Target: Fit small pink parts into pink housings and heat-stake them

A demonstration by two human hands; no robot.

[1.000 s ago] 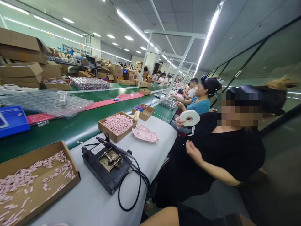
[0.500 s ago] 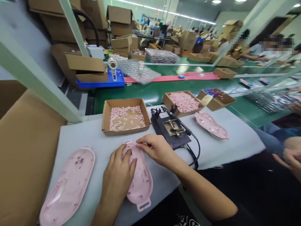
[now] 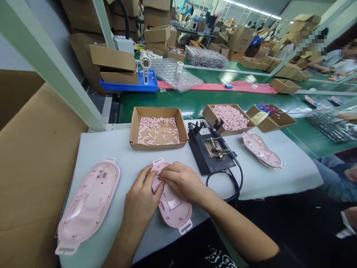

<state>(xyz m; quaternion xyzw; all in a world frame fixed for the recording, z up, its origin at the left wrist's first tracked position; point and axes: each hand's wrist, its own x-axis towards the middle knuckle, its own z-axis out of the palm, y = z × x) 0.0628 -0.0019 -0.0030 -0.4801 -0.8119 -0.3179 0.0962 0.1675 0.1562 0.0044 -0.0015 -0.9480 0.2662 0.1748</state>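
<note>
A pink plastic shell [image 3: 177, 214] with a slotted tab at each end lies in front of me on the white-covered table. My left hand [image 3: 143, 195] grips its left edge near the upper end, with the thumb reaching onto the inner face. Over the upper inside of the shell, my right hand [image 3: 182, 182] has thumb and fingers pinched together close to the left fingertips. Whatever the pinch holds is too small or hidden to make out. Farther left lies a similar, longer-looking pink shell [image 3: 89, 201], its posts and recesses facing up.
Behind my hands is a cardboard tray [image 3: 158, 146] of small pink parts. A black fixture [image 3: 213, 150] with a cable stands to its right. Beyond are a box of pink pieces [image 3: 230, 117], a box with wires [image 3: 279, 123] and another pink shell [image 3: 262, 150]. A co-worker sits at the right.
My right hand has moved from the shell's upper rim down over its inside, next to the left fingertips. My left fingers have drawn in closer. The whole view has shifted slightly.
</note>
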